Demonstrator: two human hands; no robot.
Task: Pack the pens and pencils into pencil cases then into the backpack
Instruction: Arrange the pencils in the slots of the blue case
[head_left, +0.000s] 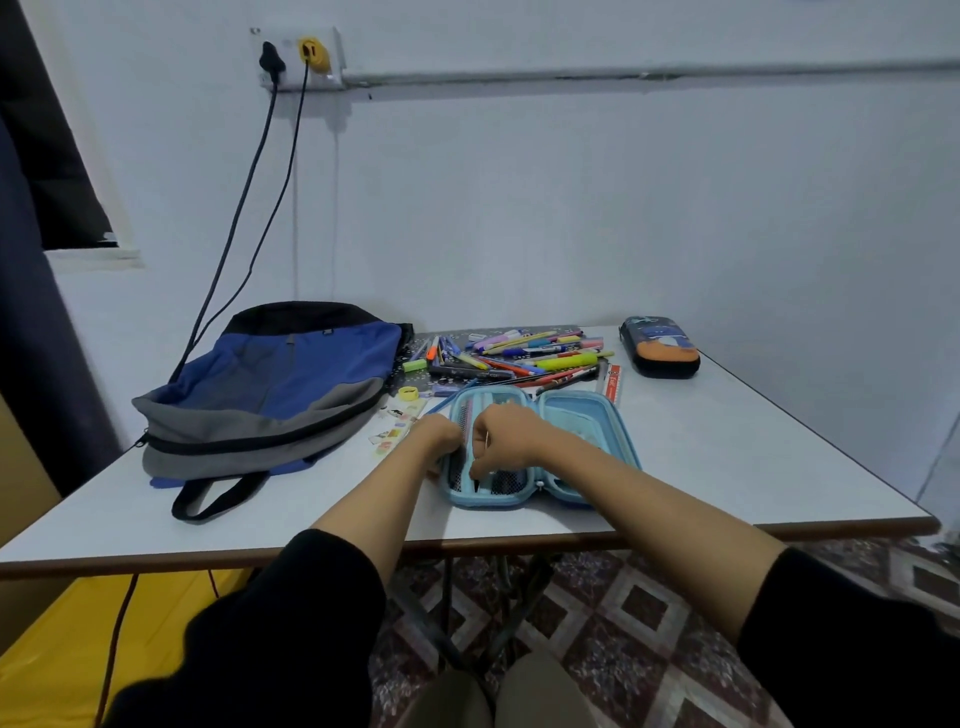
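A light blue pencil case lies open flat on the white table, with mesh pockets in its left half. My left hand grips the case's left edge with curled fingers. My right hand is over the left half, its fingers curled and pinching a thin dark pen that points down into the mesh pocket. A pile of pens and pencils lies just behind the case. A blue, grey and black backpack lies flat to the left. A second, dark pencil case sits zipped at the back right.
A red ruler lies beside the open case's far right corner. Stickers and a yellow tape roll lie between backpack and case. Two cables hang from a wall socket behind the backpack. The table's front edge runs just under my forearms.
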